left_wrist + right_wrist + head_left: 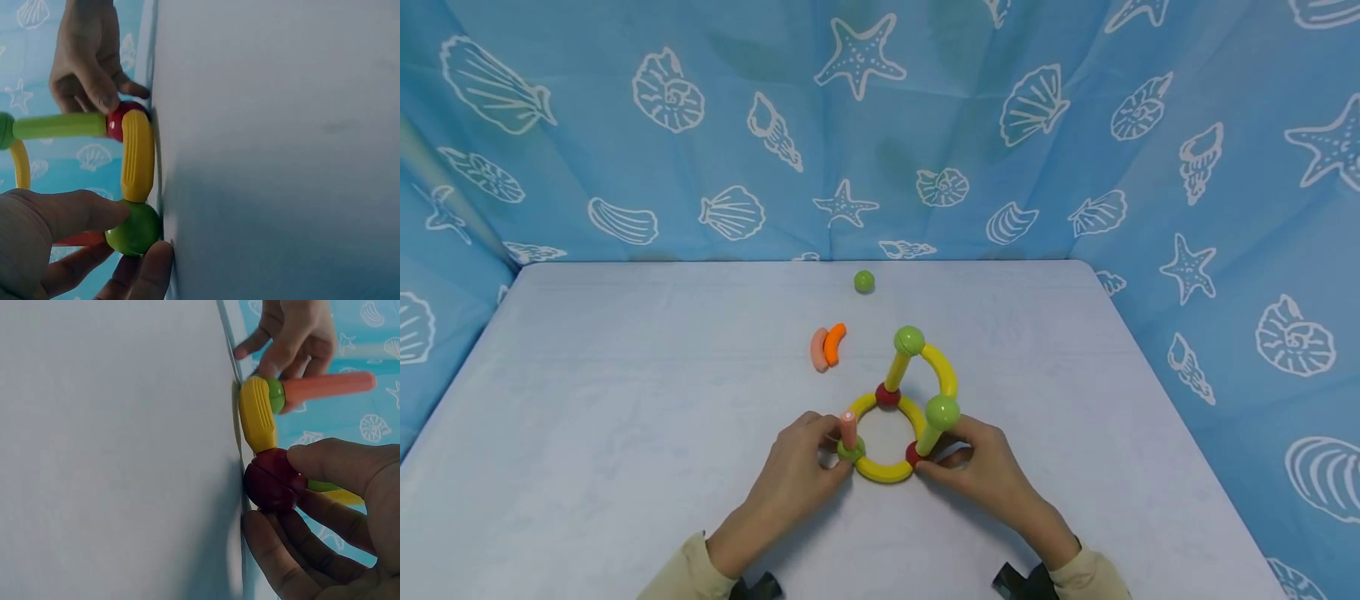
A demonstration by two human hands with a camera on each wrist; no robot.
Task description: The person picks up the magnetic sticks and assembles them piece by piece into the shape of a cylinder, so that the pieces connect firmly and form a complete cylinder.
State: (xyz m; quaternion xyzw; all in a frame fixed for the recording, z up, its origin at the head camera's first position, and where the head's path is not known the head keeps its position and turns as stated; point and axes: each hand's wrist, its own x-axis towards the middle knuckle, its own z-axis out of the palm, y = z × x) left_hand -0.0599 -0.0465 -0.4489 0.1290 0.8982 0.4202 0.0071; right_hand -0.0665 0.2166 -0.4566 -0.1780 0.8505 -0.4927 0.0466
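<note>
A toy frame of balls and rods stands on the table, its base a ring of yellow curved rods [883,473]. My left hand [801,458] pinches the green ball [139,230] at the ring's left, from which a salmon-pink rod [848,432] rises. At the ring's right, my right hand [992,473] grips a red ball [272,481] between thumb and fingers. A light green rod [928,440] leans up from it to a green ball [942,412]. Behind, another red ball [887,395] bears a yellow rod [897,372] with a green ball [909,341]. A yellow arc [947,372] links both top balls.
A loose green ball [864,282] lies near the back edge of the white table [625,375]. In front of it are a pink curved rod [818,350] and an orange curved rod [834,344], side by side. A blue shell-patterned curtain [925,125] hangs behind and beside the table.
</note>
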